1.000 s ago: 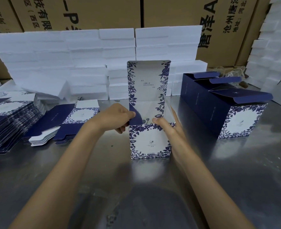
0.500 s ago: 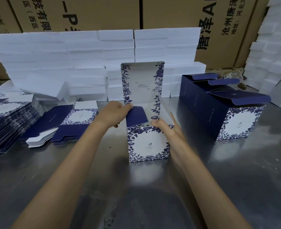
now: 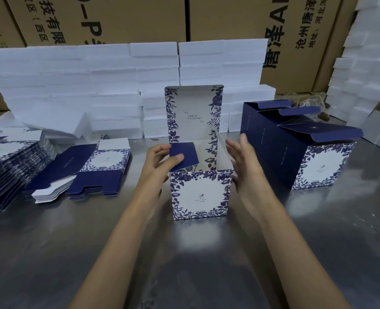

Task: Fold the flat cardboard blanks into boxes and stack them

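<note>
Right now the left hand [image 3: 160, 161] has its thumb and fingers [image 3: 177, 157] pinched on the dark blue side flap [image 3: 184, 155] of the blue-and-white flowered cardboard box [image 3: 201, 194], bending it in over the open top. The right hand [image 3: 243, 162] is beside the box's right wall, its fingers straight and a little apart, next to the pale side flap [image 3: 223, 150] that stands up there; I cannot tell if they touch it. The box stands upright on the shiny grey metal counter [image 3: 206, 264], in the middle, with its tall lid panel [image 3: 194, 112] standing straight up at the back. I think some things could go wrong. If the left flap is pushed too hard it may crease in the wrong place. If the right flap is not folded in first, the lid may catch on it and not close. A light box like this could also slide or tip when pushed from one side only. Around it, a pile of flat blue-and-white blanks [image 3: 81, 172] lies to the left, with a bigger pile [image 3: 8, 166] further left. A row of folded dark blue boxes [image 3: 296, 150] stands near on the right, so there is not much room on that side. White foam blocks [image 3: 95, 85] and brown cartons [image 3: 229, 16] stand behind.
</note>
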